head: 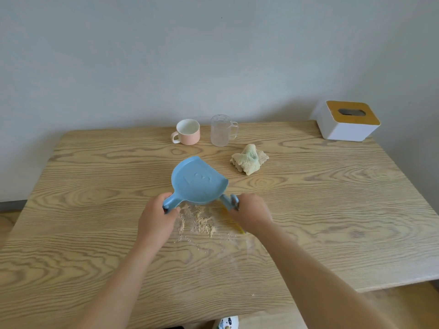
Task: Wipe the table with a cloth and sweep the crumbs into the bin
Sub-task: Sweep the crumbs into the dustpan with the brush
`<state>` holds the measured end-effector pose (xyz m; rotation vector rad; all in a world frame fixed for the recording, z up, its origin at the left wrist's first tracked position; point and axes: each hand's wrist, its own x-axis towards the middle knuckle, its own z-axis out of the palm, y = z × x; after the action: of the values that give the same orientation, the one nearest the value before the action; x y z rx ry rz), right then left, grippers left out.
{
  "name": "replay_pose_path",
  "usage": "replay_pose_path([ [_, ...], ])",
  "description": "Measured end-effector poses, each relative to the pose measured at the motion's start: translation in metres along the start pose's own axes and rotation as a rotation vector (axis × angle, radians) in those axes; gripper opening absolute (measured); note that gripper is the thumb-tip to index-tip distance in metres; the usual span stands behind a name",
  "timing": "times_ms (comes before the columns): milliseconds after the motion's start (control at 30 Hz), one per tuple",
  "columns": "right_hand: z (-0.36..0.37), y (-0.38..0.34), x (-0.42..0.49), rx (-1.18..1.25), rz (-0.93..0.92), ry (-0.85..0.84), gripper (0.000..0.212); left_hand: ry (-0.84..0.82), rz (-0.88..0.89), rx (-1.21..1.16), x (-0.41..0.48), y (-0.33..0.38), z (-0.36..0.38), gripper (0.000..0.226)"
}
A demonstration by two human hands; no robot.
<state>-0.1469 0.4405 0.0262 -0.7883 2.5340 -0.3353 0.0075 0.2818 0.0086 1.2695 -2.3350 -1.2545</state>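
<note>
Nearest me, crumbs (198,222) lie scattered on the desk (95,238) between my hands. My left hand (156,218) has its fingers wrapped round the handle of the tilted blue dustpan (197,182). My right hand (253,213) grips a small brush (229,202). Beyond them, the cloth (249,159) lies crumpled near a pink cup (188,132).

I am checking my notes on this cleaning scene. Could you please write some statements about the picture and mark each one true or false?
1. The left hand grips the dustpan by its handle. True.
2. The right hand holds the cloth. False: it holds a brush; the cloth lies untouched near the glass cup.
3. The crumbs lie on the table between the hands. True.
4. The pink mug lies on its side. False: it stands upright.
</note>
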Motion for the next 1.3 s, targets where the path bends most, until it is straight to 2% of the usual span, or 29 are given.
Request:
replay_pose_path([
  [67,-0.01,-0.001,-0.003,0.099,0.031,0.073,0.034,-0.009,0.002,-0.033,0.003,-0.002,-0.005,0.035],
  [167,-0.027,0.015,-0.011,0.125,0.149,0.26,0.034,-0.023,0.049,-0.016,0.007,-0.001,-0.013,0.037],
  [267,-0.032,0.037,-0.025,0.07,0.288,0.371,0.015,-0.065,0.074,-0.012,0.008,-0.005,-0.018,0.037],
  [333,-0.025,0.045,-0.035,-0.007,0.371,0.347,0.007,-0.099,0.083,-0.004,0.009,-0.01,-0.023,0.036],
  [433,0.001,0.038,-0.049,-0.083,0.445,0.235,0.01,-0.141,0.097,0.005,0.009,-0.02,-0.034,0.034],
  [567,0.035,-0.006,-0.05,-0.01,0.377,0.145,0.011,-0.202,0.107,0.001,0.009,-0.035,-0.05,0.034],
  [633,0.038,-0.028,-0.045,0.091,0.351,0.166,0.015,-0.224,0.102,-0.002,0.009,-0.043,-0.056,0.035],
  [733,0.028,-0.038,-0.047,0.227,0.407,0.325,0.012,-0.247,0.093,-0.009,0.013,-0.052,-0.064,0.035],
  [867,0.014,-0.013,-0.073,0.153,0.539,0.492,0.006,-0.278,0.099,-0.029,0.019,-0.053,-0.065,0.034],
  [1000,0.029,0.005,-0.105,0.098,0.688,0.42,0.008,-0.356,0.123,-0.053,0.022,-0.047,-0.056,0.035],
  [1133,0.056,-0.009,-0.113,0.135,0.772,0.338,0.018,-0.401,0.173,-0.019,0.023,-0.045,-0.055,0.035],
  [1233,0.069,-0.041,-0.102,0.198,0.712,0.331,0.015,-0.398,0.164,-0.007,0.028,-0.05,-0.065,0.036],
  [1300,0.07,-0.058,-0.092,0.274,0.642,0.341,0.021,-0.39,0.151,-0.01,0.032,-0.055,-0.07,0.037],
])
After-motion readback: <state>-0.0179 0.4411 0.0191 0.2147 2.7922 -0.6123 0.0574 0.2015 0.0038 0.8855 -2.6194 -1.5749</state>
